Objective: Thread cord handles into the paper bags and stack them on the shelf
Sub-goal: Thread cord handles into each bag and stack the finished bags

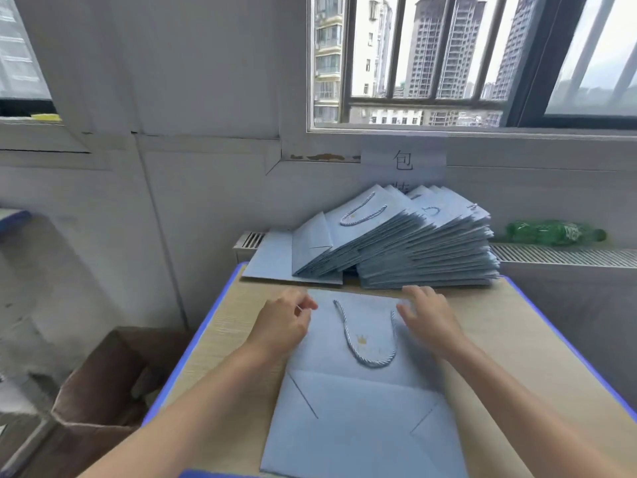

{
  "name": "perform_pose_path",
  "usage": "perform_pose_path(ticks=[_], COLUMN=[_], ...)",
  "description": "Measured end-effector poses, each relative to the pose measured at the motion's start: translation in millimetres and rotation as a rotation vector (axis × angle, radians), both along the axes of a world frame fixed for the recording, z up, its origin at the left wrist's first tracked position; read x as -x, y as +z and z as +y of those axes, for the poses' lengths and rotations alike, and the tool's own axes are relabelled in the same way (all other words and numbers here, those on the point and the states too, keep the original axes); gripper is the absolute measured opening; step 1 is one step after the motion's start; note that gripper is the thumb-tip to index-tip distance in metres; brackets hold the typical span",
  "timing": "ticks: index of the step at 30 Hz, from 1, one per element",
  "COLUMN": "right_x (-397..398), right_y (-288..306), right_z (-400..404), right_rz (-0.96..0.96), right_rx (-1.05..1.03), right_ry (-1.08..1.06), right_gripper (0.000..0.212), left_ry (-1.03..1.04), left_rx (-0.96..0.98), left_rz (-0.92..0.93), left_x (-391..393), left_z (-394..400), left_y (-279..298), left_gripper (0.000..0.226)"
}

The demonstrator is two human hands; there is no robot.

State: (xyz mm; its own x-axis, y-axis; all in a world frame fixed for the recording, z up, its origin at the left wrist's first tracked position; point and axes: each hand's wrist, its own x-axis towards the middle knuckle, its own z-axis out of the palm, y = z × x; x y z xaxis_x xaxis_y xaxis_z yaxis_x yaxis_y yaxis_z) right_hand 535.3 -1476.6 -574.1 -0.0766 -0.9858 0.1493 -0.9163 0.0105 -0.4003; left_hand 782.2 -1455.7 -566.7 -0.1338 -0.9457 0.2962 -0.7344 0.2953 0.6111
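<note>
Head view: I see the flat pale-blue paper bag point(362, 401) lying on the blue-edged wooden table point(510, 332), twisted cord handle point(365, 336) looped on top. Left hand point(282, 322) pinches its top-left corner; right hand point(427, 315) rests loose-fingered on its top-right edge. Risk: a one-sided lift could skew the bag and topple the leaning stack of finished blue bags point(406, 243) just behind.

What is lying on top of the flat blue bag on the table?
A looped cord handle lies on the paper bag, with both hands at its top edge. Whatever is beneath the bag is covered.

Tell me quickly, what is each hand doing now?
Left hand: fingers curled at the top left edge of the paper bag; grip cannot be told.
Right hand: open, fingers resting on the bag's top right.
</note>
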Motion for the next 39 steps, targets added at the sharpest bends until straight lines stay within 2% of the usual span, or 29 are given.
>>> perform_pose_path(ticks=[4, 8, 11, 16, 18, 20, 24, 27, 30, 31, 34, 36, 39], right_x=[-40.6, -60.5, -56.8, -57.3, -57.6, -57.5, -46.2, -31.6, -32.0, -33.8, -36.9, -39.2, -39.4], right_y=[5.4, -5.5, -20.4, -31.9, -32.0, -32.1, -14.1, -0.5, -18.5, -26.4, -31.2, -29.5, -26.8], right_z=[-4.8, -17.1, -19.8, -32.4, -33.4, -32.0, -27.5, -27.5, -17.6, -14.8, -15.7, -20.1, -15.8], right_rz=[0.248, 0.252, 0.289, 0.299, 0.238, 0.17, 0.112, 0.073, 0.269, 0.282, 0.248, 0.2, 0.117], right_rx=[0.013, -0.076, -0.128, -0.093, -0.084, -0.097, -0.137, -0.069, -0.144, -0.14, -0.095, -0.069, 0.01], right_ry=[0.195, 0.352, 0.422, 0.411, 0.391, 0.397, 0.434, 0.428, 0.475, 0.465, 0.45, 0.426, 0.374], right_gripper=[0.042, 0.048, 0.051, 0.079, 0.063, 0.049, 0.049, 0.052, 0.077, 0.082, 0.078, 0.076, 0.049], left_ry=[-0.055, -0.039, -0.066, -0.079, -0.076, -0.1, -0.134, -0.039, -0.033, -0.041, -0.045, -0.04, -0.03], left_rx=[-0.037, -0.055, -0.083, -0.093, -0.092, -0.1, -0.113, -0.144, -0.178, -0.181, -0.168, -0.144, -0.117], left_rz=[-0.204, -0.561, -0.68, -0.646, -0.607, -0.502, -0.241, -0.391, -0.535, -0.55, -0.519, -0.435, -0.21], left_x=[31.6, 49.6, 49.7, 47.2, 47.3, 46.6, 23.3, 0.5, -1.8, -1.8, -5.9, -8.0, -6.5], left_z=[-27.2, -43.5, -46.2, -60.5, -59.9, -57.7, -56.2, -54.4, -42.9, -42.3, -44.9, -49.5, -45.1], left_y=[-7.7, -22.8, -35.5, -42.7, -43.2, -42.1, -25.3, -22.0, -36.3, -40.9, -44.1, -44.3, -37.4], left_gripper=[0.034, 0.051, 0.057, 0.07, 0.07, 0.058, 0.048, 0.061, 0.078, 0.08, 0.084, 0.08, 0.057])
